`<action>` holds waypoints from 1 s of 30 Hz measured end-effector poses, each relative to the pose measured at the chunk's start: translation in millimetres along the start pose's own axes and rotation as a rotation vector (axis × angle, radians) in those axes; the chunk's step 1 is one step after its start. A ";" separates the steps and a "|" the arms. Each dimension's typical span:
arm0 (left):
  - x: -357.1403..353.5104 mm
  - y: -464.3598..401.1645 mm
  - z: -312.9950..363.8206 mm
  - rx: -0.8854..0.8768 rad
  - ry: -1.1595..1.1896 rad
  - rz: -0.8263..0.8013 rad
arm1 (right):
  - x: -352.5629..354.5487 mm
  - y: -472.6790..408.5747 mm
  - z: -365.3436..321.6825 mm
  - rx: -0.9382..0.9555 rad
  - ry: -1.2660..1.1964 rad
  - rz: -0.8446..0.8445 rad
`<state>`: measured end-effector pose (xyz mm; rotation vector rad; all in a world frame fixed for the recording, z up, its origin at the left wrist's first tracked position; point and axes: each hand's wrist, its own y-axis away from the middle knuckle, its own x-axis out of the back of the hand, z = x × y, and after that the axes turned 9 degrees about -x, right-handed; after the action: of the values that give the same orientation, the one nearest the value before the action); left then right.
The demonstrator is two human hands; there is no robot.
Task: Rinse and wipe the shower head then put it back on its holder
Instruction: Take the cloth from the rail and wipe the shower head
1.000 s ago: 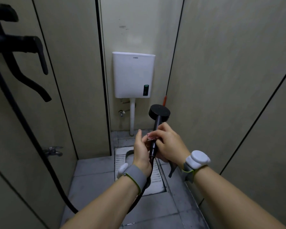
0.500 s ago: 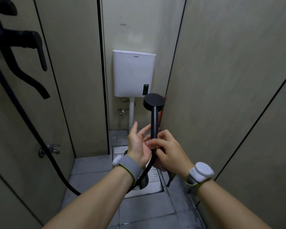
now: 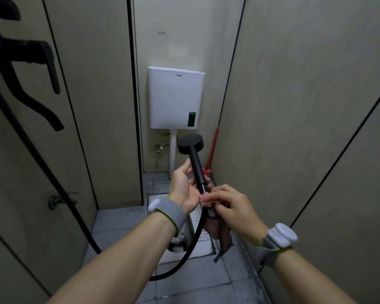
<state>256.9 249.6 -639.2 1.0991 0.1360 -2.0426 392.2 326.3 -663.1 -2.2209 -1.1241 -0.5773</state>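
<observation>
The black shower head (image 3: 191, 144) stands nearly upright in front of me, its round face tilted up and its stem leaning back to the left. My left hand (image 3: 183, 189) cups the stem from the left with its fingers loosely spread. My right hand (image 3: 230, 205) pinches a brownish cloth (image 3: 217, 227) around the stem's lower end, where the black hose (image 3: 191, 240) joins. The cloth hangs down below that hand. The hose loops down over the floor and climbs up the left wall to the black tap fitting (image 3: 20, 51).
A white cistern (image 3: 176, 97) hangs on the back wall above a squat pan (image 3: 198, 246) in the grey tiled floor. An orange-handled brush (image 3: 211, 154) leans in the back right corner. Beige panel walls close in on both sides; a small metal tap (image 3: 57, 200) sticks out low on the left.
The shower head has dropped lower and tilted to the left. My right hand with the cloth has slid down the stem to the hose joint. My left hand has opened along the stem.
</observation>
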 end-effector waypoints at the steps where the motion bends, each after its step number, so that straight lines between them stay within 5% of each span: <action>1: 0.0 0.6 -0.5 0.001 -0.007 0.007 | 0.3 -0.1 0.9 -0.033 -0.031 -0.018; 11: -13.2 5.1 5.4 -0.021 -0.023 -0.014 | -13.1 1.3 -11.4 -0.117 -0.246 0.119; 18: -5.0 5.3 10.7 -0.064 -0.121 -0.037 | 13.5 7.9 -2.2 -0.166 0.022 -0.134; 24: 5.4 8.0 1.8 -0.092 -0.454 -0.049 | 40.2 -29.4 -10.8 -0.270 -0.414 0.122; 30: 13.0 20.9 -17.5 -0.166 -0.510 -0.071 | 23.0 -56.4 -22.2 -0.204 -0.290 0.384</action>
<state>278.8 235.3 -654.3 0.4556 0.0835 -2.2624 355.7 351.8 -615.9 -2.6731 -0.7606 -0.2185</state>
